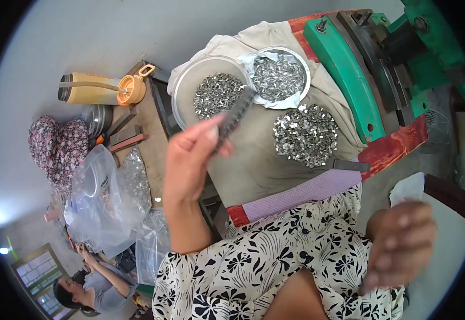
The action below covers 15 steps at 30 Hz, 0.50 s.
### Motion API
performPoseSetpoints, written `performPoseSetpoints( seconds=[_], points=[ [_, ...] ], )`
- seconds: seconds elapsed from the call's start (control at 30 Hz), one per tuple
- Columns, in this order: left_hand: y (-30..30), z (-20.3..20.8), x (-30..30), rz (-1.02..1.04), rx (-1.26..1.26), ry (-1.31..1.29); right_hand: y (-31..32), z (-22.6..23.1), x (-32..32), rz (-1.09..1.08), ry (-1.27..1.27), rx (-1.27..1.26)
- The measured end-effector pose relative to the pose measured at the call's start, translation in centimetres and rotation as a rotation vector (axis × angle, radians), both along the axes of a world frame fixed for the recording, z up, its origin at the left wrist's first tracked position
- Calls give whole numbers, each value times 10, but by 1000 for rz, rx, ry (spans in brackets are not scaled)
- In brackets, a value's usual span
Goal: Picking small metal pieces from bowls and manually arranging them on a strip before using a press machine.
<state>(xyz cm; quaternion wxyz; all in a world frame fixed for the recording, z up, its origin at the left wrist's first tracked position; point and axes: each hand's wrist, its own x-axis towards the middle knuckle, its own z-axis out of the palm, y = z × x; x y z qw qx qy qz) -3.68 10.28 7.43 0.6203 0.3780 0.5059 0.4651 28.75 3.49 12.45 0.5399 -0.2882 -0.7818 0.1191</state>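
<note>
Our left hand [190,160] grips a dark strip [239,112], likely for positioning, needing steady aim next; right hand [403,242] unclear.

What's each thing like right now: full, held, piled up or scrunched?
Dark, narrow, flat strip: held, slanting.
Bare left hand: grip closed on the strip.
Bare right hand: raised, blurred; grip unclear.
Large, round, pale bowl: uncovered, partly filled.
Small, round, white-rimmed bowl: uncovered, holding silvery slivers.
Grey, shiny chip pile: loose, heaped.
Large, clear plastic bag: crumpled.
</note>
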Motion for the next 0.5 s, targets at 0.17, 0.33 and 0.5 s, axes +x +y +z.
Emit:
performPoseSetpoints(
  seconds=[0.17,0.33,0.5],
  points=[
    [40,0,-10,183,410,956,37,33,-16,308,-256,521],
    [51,-14,-4,216,529,1038,30,27,-37,470,-414,581],
    [32,-10,-25,180,358,763,26,33,-93,709,-413,662]
  ],
)
